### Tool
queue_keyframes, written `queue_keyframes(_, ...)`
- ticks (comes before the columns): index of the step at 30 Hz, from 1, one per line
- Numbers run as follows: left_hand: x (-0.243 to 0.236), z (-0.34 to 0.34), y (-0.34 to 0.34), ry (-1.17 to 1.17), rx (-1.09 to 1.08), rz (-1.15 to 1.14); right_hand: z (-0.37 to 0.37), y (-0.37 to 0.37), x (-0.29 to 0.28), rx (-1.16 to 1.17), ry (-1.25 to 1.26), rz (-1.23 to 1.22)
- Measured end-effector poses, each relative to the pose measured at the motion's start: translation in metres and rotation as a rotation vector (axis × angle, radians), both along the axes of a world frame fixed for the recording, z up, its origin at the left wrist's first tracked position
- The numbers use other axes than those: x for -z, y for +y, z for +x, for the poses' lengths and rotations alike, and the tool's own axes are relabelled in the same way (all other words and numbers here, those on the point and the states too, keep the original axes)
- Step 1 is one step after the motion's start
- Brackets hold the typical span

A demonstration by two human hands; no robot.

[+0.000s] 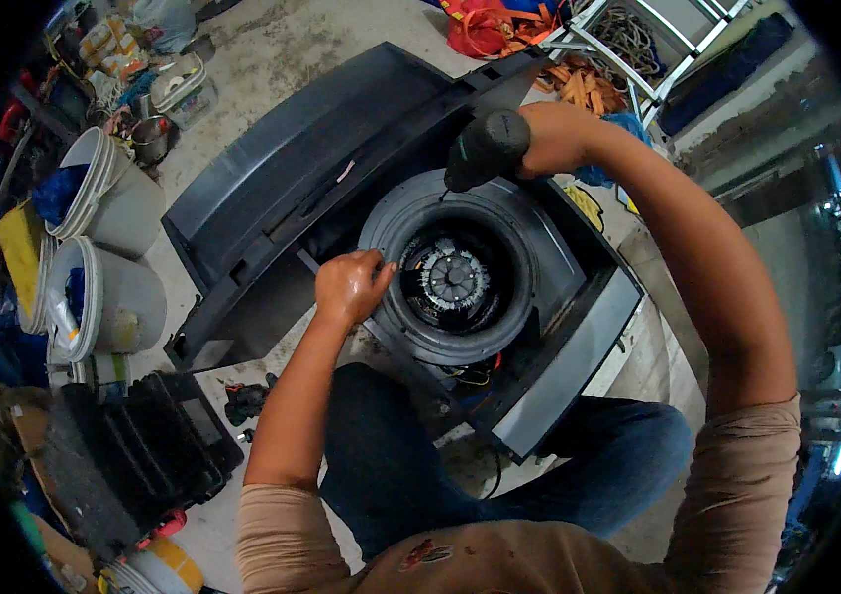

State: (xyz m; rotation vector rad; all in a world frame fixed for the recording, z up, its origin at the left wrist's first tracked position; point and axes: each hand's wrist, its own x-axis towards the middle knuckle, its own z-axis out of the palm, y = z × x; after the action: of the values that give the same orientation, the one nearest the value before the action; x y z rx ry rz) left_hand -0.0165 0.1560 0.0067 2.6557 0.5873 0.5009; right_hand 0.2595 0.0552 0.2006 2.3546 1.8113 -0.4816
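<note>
A dark grey machine housing [579, 346] lies in front of me, with a round inlet ring [395, 322] set in it. Inside the ring sits a dark fan wheel with a pale, dusty hub [452, 277]. My left hand [349, 287] is closed with its curled fingers on the ring's left edge. My right hand [554, 139] is wrapped round a dark cordless drill [490, 148] above the ring's far side. The drill's tip points down at the ring's far rim; whether it touches a screw is too small to tell. Coloured wires [480, 374] show below the ring.
A long curved dark panel [292, 148] lies just beyond the housing on the left. White buckets [128, 287] and a black tool case [143, 455] stand at the left. An aluminium ladder [638, 59] and orange straps [584, 87] are at the far right.
</note>
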Motion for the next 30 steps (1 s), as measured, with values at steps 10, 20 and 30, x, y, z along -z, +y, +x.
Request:
queue_keyframes(10,0.006,0.003,0.000,-0.069,-0.035,0.010,-0.080,-0.191,-0.024,0.781,0.447,0.528)
queue_keyframes(20,-0.006,0.003,-0.025,-0.793,-0.210,-2.054,-0.132,-0.282,0.042,1.229,1.266,0.801)
queue_keyframes(30,-0.019,-0.009,-0.069,-0.796,-0.204,-1.920,-0.127,-0.293,0.047,1.199,1.330,0.719)
